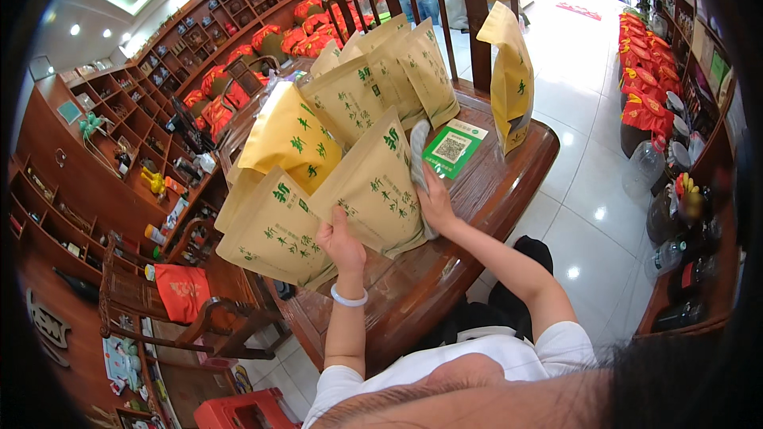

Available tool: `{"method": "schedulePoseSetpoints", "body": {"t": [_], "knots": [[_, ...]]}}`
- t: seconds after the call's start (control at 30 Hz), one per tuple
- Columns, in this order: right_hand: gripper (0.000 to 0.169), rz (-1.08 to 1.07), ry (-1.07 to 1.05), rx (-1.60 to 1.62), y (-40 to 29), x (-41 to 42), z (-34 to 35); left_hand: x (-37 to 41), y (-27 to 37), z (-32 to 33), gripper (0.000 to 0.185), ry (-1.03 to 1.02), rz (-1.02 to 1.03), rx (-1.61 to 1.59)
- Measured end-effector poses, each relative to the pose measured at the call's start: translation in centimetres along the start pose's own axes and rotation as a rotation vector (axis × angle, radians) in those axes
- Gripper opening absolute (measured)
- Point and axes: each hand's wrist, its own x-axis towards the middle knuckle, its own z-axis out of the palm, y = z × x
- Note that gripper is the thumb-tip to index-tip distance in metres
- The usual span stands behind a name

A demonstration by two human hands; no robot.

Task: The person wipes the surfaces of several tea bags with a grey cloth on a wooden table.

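Pinched by its left edge, a tan kraft-paper pouch (372, 196) with green writing stands tilted before me. My left hand (343, 244) grips it, thumb on the front. My right hand (435, 199) holds a folded grey cloth (419, 158) along the pouch's right side. Another kraft pouch (274, 238) is left of my left hand, with a glossy yellow pouch (292, 137) behind. Several more kraft pouches (349, 95) stand upright farther back. At the table's right end stands a yellow pouch (506, 77), seen nearly edge-on.
Everything rests on a polished dark wooden table (471, 208). A green-and-white card with a printed code (451, 148) lies right of the cloth. Wooden chairs (477, 42) line the far side. A carved armchair (220, 310) and a red stool (244, 411) are at left.
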Motion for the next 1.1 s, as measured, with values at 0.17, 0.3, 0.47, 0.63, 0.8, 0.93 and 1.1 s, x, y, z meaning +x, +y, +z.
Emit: {"method": "schedulePoseSetpoints", "body": {"t": [0.17, 0.3, 0.47, 0.63, 0.8, 0.93, 1.1], "knots": [[0.046, 0.237, -0.052, 0.033, -1.2, -4.5, -0.4, -0.2, -0.2, 0.0, 0.015, 0.042, 0.016, -0.009], [0.042, -0.265, -0.085, -0.047, -6.3, -2.7, -0.3, -0.1, 0.2, 0.3, 0.017, 0.028, -0.028, -0.004], [0.032, -0.691, -0.238, -0.207, -11.2, -1.7, 1.0, -0.2, 0.5, -0.2, 0.022, 0.028, -0.13, -0.103], [0.023, -0.706, -0.409, -0.318, -4.1, -6.0, -0.5, 0.9, 0.5, -1.3, 0.02, -0.012, -0.119, 0.002], [0.017, -0.289, -0.252, -0.387, 3.8, -5.6, -4.1, 1.0, -0.4, -1.6, 0.031, -0.092, -0.093, -0.018], [0.021, 0.385, -0.13, 0.434, 1.1, 0.9, -5.0, 0.6, 0.5, -0.2, 0.026, -0.041, -0.129, -0.091], [0.026, -0.278, -0.15, 0.318, -9.9, 5.3, -2.8, 0.9, 0.1, -1.0, 0.024, -0.068, -0.088, -0.066]]}}
